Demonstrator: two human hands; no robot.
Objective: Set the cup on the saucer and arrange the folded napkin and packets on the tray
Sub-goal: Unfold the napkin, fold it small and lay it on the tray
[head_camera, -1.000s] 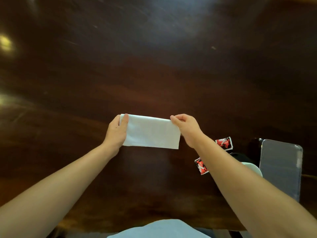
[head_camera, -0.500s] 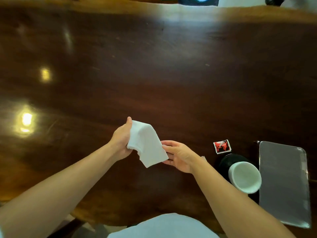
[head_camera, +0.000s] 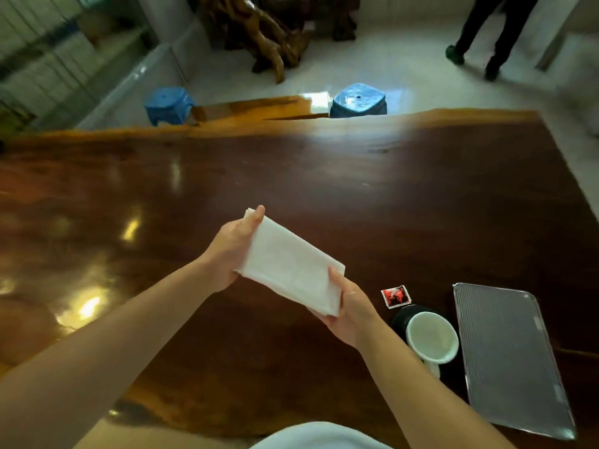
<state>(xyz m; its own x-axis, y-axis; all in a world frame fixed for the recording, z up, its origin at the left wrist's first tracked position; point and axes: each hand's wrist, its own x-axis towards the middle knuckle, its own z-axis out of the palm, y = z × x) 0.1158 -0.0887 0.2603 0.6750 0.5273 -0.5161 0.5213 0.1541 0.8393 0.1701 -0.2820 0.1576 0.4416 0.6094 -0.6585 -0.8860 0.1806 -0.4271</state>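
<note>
A folded white napkin (head_camera: pixel 290 265) is held above the dark wooden table between both hands. My left hand (head_camera: pixel 231 247) grips its far left end, thumb on top. My right hand (head_camera: pixel 348 307) cups its near right corner from below. To the right a white cup (head_camera: pixel 432 338) stands on a black saucer (head_camera: pixel 400 317). One red packet (head_camera: pixel 396 296) lies flat just beyond the saucer. A grey ribbed metal tray (head_camera: pixel 509 361) lies at the right with nothing on it. My right forearm hides the table near the saucer's left side.
The wooden table (head_camera: pixel 324 176) stretches wide to the left and far side. Two blue plastic stools (head_camera: pixel 168 103) stand beyond its far edge. A person's legs (head_camera: pixel 486 34) are on the white floor at the far right.
The napkin went from a long strip stretched between both hands to a thicker folded stack; my right hand came under its near end. The camera tilted up, showing the room beyond the table.
</note>
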